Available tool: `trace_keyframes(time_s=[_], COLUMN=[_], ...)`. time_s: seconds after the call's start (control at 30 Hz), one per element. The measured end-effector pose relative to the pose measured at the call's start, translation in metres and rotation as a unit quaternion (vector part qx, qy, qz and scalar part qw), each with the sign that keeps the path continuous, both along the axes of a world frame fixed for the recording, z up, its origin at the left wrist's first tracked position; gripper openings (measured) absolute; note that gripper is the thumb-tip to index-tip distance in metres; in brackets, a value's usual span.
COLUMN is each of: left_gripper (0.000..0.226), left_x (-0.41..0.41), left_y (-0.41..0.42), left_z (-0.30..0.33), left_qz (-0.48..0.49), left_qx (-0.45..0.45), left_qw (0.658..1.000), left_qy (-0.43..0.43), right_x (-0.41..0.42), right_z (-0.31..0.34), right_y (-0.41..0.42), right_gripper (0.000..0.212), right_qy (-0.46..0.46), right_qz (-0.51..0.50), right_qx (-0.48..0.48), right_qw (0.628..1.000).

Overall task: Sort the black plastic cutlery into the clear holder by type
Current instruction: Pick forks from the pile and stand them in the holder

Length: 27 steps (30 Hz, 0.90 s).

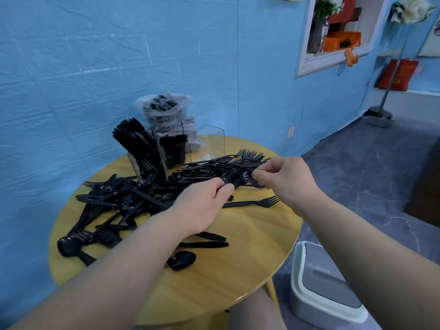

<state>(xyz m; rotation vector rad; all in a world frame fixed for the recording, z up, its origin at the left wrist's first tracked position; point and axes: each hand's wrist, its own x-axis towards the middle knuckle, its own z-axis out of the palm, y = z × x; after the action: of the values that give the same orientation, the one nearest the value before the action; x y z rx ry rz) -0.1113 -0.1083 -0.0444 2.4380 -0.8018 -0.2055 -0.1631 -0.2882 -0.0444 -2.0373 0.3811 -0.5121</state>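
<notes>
Both hands (200, 206) (285, 179) pinch a fork bundle (214, 173) lying left-right, tines rightward.

Both bare forearms reached forward from the lower edge of the view, converging toward the middle. The left hand (202, 206) lay palm down, back of the hand up, fingers curled at the tips and pinching black cutlery (234, 178) between thumb and fingertips. The right hand (285, 179) was held slightly higher, wrist bent, its fingers curled inward and pinching the same bunch from the other side, just beside the left fingertips.
</notes>
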Motion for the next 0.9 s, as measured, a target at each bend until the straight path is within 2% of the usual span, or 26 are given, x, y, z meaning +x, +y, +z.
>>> trace_keyframes(time_s=[0.07, 0.13, 0.23, 0.3, 0.4, 0.5, 0.6, 0.7, 0.8, 0.9], left_gripper=[0.028, 0.024, 0.022, 0.021, 0.020, 0.023, 0.027, 0.031, 0.032, 0.033], left_x=[0.002, 0.007, 0.013, 0.016, 0.020, 0.023, 0.022, 0.020, 0.016, 0.006], left_y=[-0.001, 0.000, 0.003, 0.005, 0.008, 0.009, 0.011, 0.012, 0.013, 0.017], left_z=[-0.004, -0.007, -0.010, -0.011, -0.012, -0.012, -0.009, 0.000, 0.009, 0.013], left_qz=[-0.008, -0.001, 0.016, 0.026, 0.040, 0.051, 0.062, 0.074, 0.069, 0.050], left_qx=[0.045, 0.066, 0.060, 0.056, 0.067, 0.072, 0.073, 0.070, 0.067, 0.026], left_qw=[0.999, 0.997, 0.997, 0.997, 0.994, 0.993, 0.991, 0.990, 0.991, 0.998], left_qy=[-0.019, -0.035, -0.040, -0.047, -0.072, -0.082, -0.089, -0.094, -0.089, -0.039], right_x=[-0.001, -0.001, 0.002, 0.003, 0.004, 0.002, -0.004, -0.009, -0.010, -0.004], right_z=[-0.006, -0.012, -0.027, -0.036, -0.043, -0.041, -0.033, -0.012, 0.005, 0.013], right_y=[-0.004, -0.011, -0.022, -0.024, -0.027, -0.033, -0.038, -0.031, -0.008, 0.014], right_gripper=[0.014, 0.021, 0.041, 0.041, 0.031, 0.023, 0.012, 0.009, 0.010, 0.013], right_qy=[0.009, 0.039, 0.176, 0.232, 0.220, 0.173, 0.094, 0.030, -0.012, -0.064], right_qz=[0.000, -0.015, -0.046, -0.034, -0.004, 0.005, -0.003, 0.038, 0.093, 0.093], right_qx=[-0.005, -0.072, -0.267, -0.299, -0.273, -0.205, -0.087, 0.034, 0.060, 0.052], right_qw=[1.000, 0.997, 0.946, 0.925, 0.936, 0.963, 0.992, 0.998, 0.994, 0.992])
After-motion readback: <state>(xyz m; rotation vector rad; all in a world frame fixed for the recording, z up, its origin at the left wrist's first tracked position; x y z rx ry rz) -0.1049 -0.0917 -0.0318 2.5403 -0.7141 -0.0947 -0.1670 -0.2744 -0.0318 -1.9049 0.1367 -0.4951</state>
